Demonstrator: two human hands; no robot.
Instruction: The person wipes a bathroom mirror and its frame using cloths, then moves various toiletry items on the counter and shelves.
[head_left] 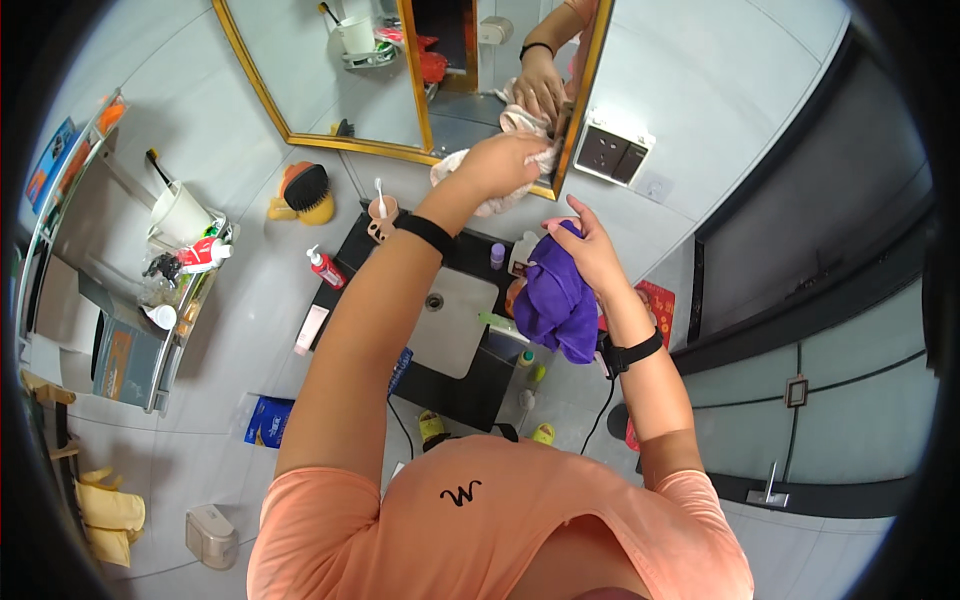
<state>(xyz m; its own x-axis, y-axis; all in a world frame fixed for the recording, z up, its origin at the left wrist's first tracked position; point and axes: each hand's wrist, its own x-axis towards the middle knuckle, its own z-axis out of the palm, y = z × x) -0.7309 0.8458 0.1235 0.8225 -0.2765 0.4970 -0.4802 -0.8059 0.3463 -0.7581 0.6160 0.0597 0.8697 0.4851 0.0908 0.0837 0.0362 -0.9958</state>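
Note:
My left hand [512, 165] presses a pale pinkish-white cloth [447, 167] against the lower right corner of a gold-framed mirror [330, 90]. The cloth bunches out on both sides of the wrist, and the mirror reflects the hand and cloth. A purple cloth [556, 300] hangs in folds from my right hand [592, 255], which is closed on it with some fingers pointing up. That hand is over the right side of the black washstand, below a wall socket [608, 152].
A white basin [455, 325] is set in the black counter [355, 255]. Around it stand a red pump bottle [325, 268], a pink cup [382, 210] and several small bottles. At left, a wall rack [160, 395] holds toiletries. A dark-framed door [850, 380] is at right.

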